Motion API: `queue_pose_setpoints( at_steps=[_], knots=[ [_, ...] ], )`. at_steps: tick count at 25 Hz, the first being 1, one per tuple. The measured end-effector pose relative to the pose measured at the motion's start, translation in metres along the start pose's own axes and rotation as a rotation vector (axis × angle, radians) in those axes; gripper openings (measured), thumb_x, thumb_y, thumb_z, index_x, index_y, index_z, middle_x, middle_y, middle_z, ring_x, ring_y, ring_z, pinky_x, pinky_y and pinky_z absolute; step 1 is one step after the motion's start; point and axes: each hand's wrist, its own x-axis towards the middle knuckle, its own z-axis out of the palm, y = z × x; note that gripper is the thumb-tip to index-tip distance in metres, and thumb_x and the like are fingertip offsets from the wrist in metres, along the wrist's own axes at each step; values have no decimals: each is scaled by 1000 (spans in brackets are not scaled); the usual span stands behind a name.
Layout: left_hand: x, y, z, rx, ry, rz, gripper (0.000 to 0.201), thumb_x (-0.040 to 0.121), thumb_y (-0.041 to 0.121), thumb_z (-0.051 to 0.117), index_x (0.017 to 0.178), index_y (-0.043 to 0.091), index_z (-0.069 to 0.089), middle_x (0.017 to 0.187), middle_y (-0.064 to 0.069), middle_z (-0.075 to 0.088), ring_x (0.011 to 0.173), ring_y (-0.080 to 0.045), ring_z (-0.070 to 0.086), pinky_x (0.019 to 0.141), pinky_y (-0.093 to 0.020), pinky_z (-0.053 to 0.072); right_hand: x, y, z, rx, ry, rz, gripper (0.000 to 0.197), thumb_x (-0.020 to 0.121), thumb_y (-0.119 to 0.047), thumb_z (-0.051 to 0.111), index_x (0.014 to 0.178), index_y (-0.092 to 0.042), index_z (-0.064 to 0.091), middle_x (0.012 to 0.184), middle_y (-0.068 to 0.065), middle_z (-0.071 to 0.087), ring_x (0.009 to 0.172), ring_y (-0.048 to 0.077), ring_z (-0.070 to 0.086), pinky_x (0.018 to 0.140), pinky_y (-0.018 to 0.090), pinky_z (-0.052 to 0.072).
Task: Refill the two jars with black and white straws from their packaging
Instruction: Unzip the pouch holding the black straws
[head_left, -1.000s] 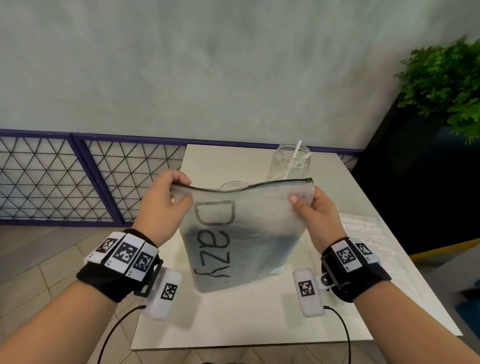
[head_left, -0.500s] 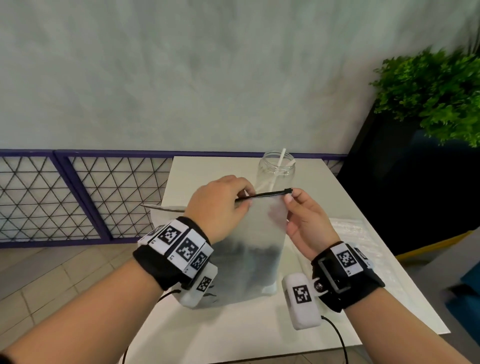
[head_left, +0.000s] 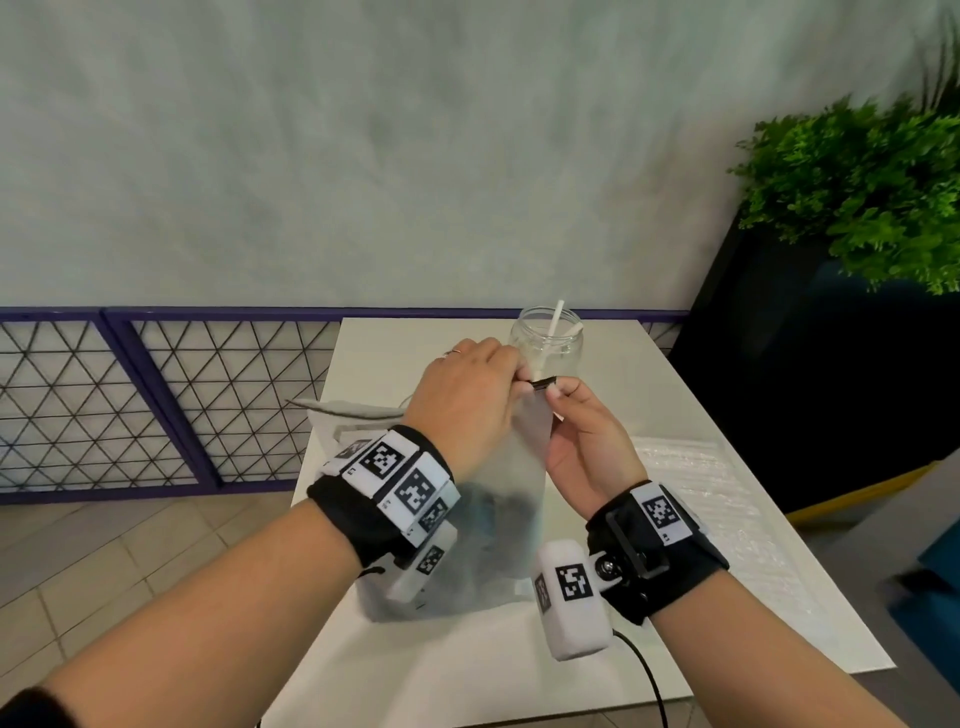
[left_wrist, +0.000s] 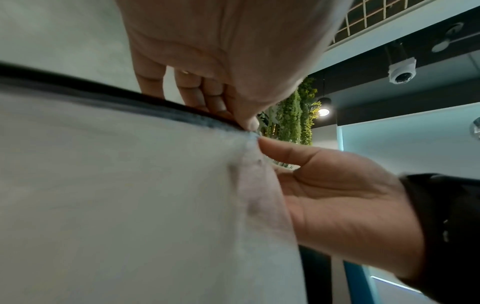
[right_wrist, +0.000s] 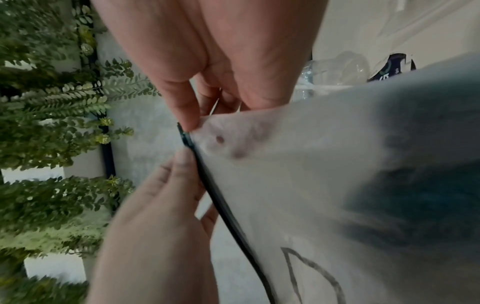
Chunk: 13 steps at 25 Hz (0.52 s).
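A frosted zip pouch (head_left: 524, 452) with dark contents low inside stands on the white table (head_left: 467, 675). My left hand (head_left: 521, 373) pinches the black zip (head_left: 543, 384) at the pouch's top right end; the left wrist view shows its fingertips (left_wrist: 249, 123) on that zip (left_wrist: 103, 96). My right hand (head_left: 559, 391) pinches the pouch's top right corner, thumb in front, as the right wrist view shows on the pouch (right_wrist: 311, 185). Behind the hands stands a clear glass jar (head_left: 548, 343) holding one white straw (head_left: 555, 325). A second jar is hidden.
Crinkled clear plastic packaging (head_left: 717, 499) lies on the table's right side. A green plant (head_left: 857, 192) on a dark planter stands to the right. A purple mesh fence (head_left: 156, 395) and a grey wall close off the far side.
My left hand has slid from the pouch's top left corner along the zip to its right end, beside my right hand. The pouch's left top edge now sags.
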Motion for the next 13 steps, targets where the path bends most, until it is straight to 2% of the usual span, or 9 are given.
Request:
queue_pose_setpoints(
  at_steps=[2, 4, 5, 7, 8, 11, 13],
  knots=[
    [-7, -21, -8, 62, -18, -62, 22, 97, 31, 44, 105, 17, 60, 105, -1, 60, 99, -23, 53, 86, -37, 43, 5, -6, -4, 58, 51, -50, 13, 64, -16, 74, 71, -18, 63, 86, 11, 62, 81, 22, 61, 83, 36, 49],
    [-19, -52, -23, 103, -22, -162, 21, 97, 30, 43, 103, 17, 59, 104, -1, 59, 100, -24, 53, 85, -38, 42, 10, -14, -14, 137, 104, -98, 12, 59, -15, 75, 63, -20, 64, 73, 5, 66, 69, 15, 65, 77, 31, 54],
    [-26, -68, -30, 116, -20, -204, 21, 97, 29, 43, 102, 17, 59, 104, -2, 59, 100, -24, 54, 85, -39, 42, 10, -20, -18, 158, 130, -118, 12, 66, -11, 72, 62, -20, 63, 68, 3, 67, 65, 13, 66, 73, 28, 55],
    [-52, -93, -49, 160, 23, -307, 19, 97, 27, 43, 101, 17, 58, 103, -2, 59, 100, -24, 54, 85, -41, 44, 9, -24, -12, 156, 137, -80, 22, 87, -7, 54, 68, -17, 58, 66, 3, 66, 62, 13, 66, 66, 27, 58],
    [-56, -98, -51, 161, 37, -322, 18, 97, 26, 43, 101, 16, 58, 101, -1, 59, 99, -24, 54, 83, -41, 45, 8, -27, -14, 169, 143, -80, 28, 93, -7, 47, 69, -16, 57, 66, 3, 66, 61, 14, 66, 63, 27, 58],
    [-63, -102, -54, 146, 72, -329, 14, 98, 23, 45, 100, 15, 57, 96, 1, 54, 97, -23, 54, 80, -38, 44, 6, -29, -13, 231, 150, -56, 44, 97, -6, 41, 60, -16, 63, 65, 4, 64, 58, 13, 65, 55, 24, 55],
    [-66, -103, -56, 142, 70, -339, 14, 97, 22, 46, 101, 14, 57, 97, -1, 55, 96, -23, 53, 80, -37, 44, 4, -30, -14, 174, 142, -49, 41, 94, -6, 44, 60, -17, 63, 65, 2, 65, 61, 13, 65, 61, 26, 56]
  ],
)
